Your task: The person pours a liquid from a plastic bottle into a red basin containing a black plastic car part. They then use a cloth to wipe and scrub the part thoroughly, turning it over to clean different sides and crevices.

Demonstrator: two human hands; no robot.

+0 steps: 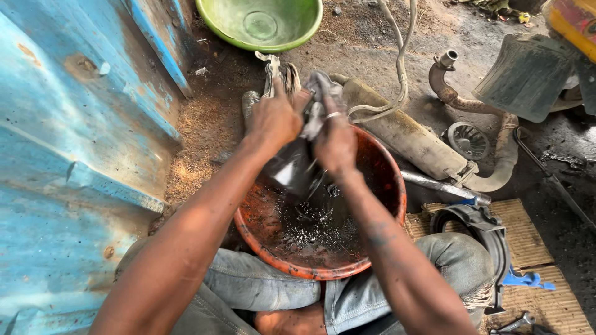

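Note:
My left hand and my right hand are close together above the far rim of an orange basin. Both grip a dark, wet metal part that hangs down into the basin. The right hand also clutches a grey rag against it. A ring shows on a right finger. Black oily liquid lies in the bottom of the basin. The basin sits between my knees, which are in grey jeans.
A green bowl stands on the dirt at the top. A rusty exhaust pipe with muffler lies right of the basin. A blue metal wall fills the left. A black ring-shaped part and a spanner lie on a woven mat.

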